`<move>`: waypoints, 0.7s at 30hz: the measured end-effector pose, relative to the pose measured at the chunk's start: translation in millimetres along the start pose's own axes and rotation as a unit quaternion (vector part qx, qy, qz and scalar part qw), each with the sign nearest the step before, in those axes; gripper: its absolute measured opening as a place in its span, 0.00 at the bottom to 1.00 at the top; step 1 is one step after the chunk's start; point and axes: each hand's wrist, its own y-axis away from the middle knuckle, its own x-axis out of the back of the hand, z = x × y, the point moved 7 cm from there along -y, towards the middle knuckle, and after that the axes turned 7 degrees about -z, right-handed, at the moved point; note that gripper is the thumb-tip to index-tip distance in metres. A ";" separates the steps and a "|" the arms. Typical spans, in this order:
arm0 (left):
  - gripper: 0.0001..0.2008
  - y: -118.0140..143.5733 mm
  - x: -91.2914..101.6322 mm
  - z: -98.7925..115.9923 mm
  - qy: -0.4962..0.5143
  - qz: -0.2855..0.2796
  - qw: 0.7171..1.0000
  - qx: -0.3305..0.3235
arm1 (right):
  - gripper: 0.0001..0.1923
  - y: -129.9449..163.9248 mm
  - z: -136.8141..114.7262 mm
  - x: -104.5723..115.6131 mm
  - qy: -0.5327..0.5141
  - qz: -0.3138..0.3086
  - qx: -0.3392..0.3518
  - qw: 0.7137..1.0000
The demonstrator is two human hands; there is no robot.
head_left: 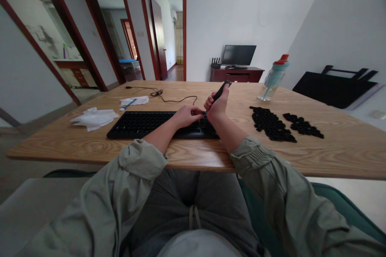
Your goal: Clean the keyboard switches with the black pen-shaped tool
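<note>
A black keyboard lies on the wooden table in front of me, many of its keys gone. My right hand is wrapped round a dark tool handle that tilts up and away. The tool's lower end, above the keyboard's right part, is hidden by the fingers. Beside it, my left hand rests over the keyboard, thumb and fingers drawn together close to the tool's low end. What they pinch, if anything, is too small to tell. Loose black keycaps lie in a larger pile to the right, with a smaller keycap pile beside it.
White crumpled tissues lie at the left, and a blue stick-like brush rests on another tissue. The keyboard's cable trails across the back of the table. A water bottle stands at the back right.
</note>
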 end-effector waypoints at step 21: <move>0.15 -4.4 -9.2 -1.2 0.222 -0.016 0.974 0.027 | 0.30 -1.9 -2.7 -2.2 -0.031 -0.019 -0.003 0.999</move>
